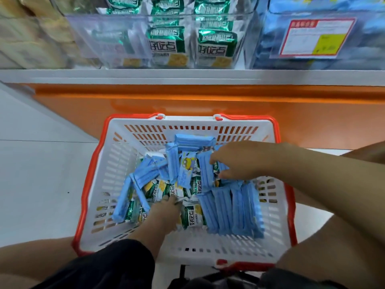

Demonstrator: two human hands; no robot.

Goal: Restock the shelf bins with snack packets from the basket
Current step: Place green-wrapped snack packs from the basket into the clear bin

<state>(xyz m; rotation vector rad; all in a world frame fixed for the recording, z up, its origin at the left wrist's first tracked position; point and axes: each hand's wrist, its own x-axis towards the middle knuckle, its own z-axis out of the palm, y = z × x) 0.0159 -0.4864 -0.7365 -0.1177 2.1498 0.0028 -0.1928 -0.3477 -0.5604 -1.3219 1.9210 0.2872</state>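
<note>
- Left hand [164,215] is reaching down at the near-centre of the basket [91,167], its fingertips sinking among green packets [192,217]; I cannot tell its grip.
- Right hand [237,161] is arching in from the right, fingers and thumb curling onto an upright blue packet [205,174].
- The basket is sitting just beside the orange shelf base [208,101], below the clear bin [108,38]. Bare floor [41,174] is lying to the left.
</note>
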